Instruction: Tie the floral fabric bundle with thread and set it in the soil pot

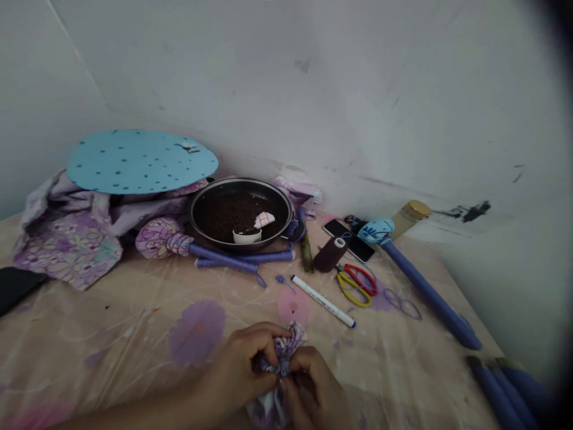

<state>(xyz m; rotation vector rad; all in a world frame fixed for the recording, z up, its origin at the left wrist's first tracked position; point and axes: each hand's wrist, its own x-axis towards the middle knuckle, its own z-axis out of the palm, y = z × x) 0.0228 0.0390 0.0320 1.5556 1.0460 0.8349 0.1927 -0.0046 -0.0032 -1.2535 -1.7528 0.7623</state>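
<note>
Near the bottom centre, a gathered piece of purple and white floral fabric [290, 341] is pinched between both hands. My left hand [244, 364] is closed on it from the left, thumb and forefinger meeting at the bunched part. From the right, my right hand [316, 388] closes on the same fabric just below the gathers. Part of the fabric hangs below, between the hands. A white marker [323, 301] with dark blue ends lies just beyond them.
A black pan [215, 209] of dark grains holds a small white cup [247, 237]. Red-and-yellow-handled scissors [356, 286], a dark thread spool [330, 254], a phone [362, 248] and blue wrapped sticks [430, 295] lie right. Floral cloth [67, 245] and a blue dotted oval [138, 161] are left.
</note>
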